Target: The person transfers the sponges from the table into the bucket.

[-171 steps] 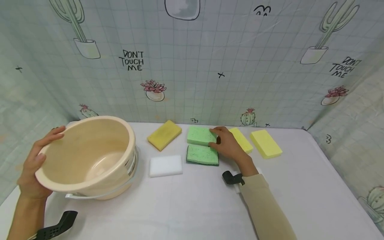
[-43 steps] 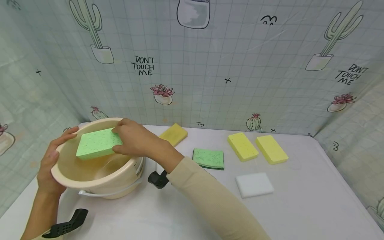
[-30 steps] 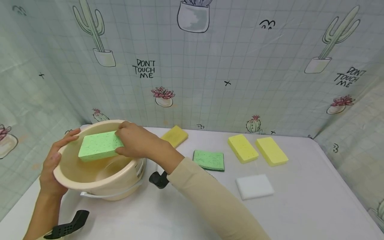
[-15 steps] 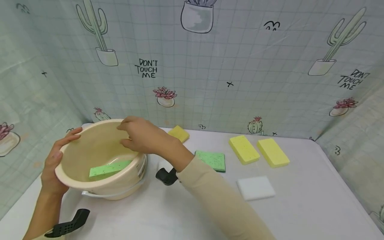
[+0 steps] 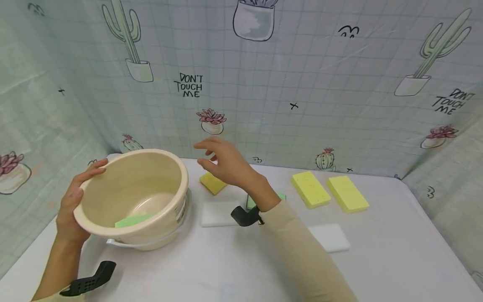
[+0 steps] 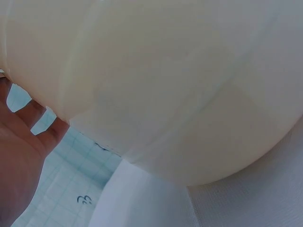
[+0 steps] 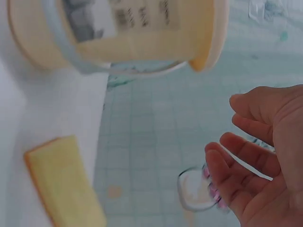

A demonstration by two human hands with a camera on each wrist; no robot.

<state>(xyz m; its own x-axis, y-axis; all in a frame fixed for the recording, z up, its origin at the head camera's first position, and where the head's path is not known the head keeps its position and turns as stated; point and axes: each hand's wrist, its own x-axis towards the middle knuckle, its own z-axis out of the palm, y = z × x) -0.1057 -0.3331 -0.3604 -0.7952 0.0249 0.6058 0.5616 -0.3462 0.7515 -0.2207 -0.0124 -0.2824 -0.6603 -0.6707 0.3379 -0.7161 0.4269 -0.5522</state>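
A cream bucket [image 5: 130, 180] stands tilted at the left of the table, its mouth towards me. My left hand [image 5: 71, 205] grips its rim from the left, thumb and fingers at the edge. Inside lies a green sponge [image 5: 133, 220], partly hidden by the near rim. My right hand [image 5: 228, 161] hovers to the right of the bucket with fingers relaxed and nothing in them. Below it on the table is a darker yellow sponge [image 5: 213, 183]. Another green sponge [image 5: 250, 203] is mostly hidden behind my right wrist. In the right wrist view the bucket's label and handle show.
A white sponge [image 5: 219, 214] lies right of the bucket, and a second white sponge [image 5: 332, 238] is partly behind my sleeve. Two pale yellow sponges [image 5: 310, 189] lie at the right. A patterned curtain [image 5: 256, 84] rises behind the table.
My right hand took a green sponge from the table, carried it left into the bucket and let go. It has since moved back right. A white sponge now lies at the right.
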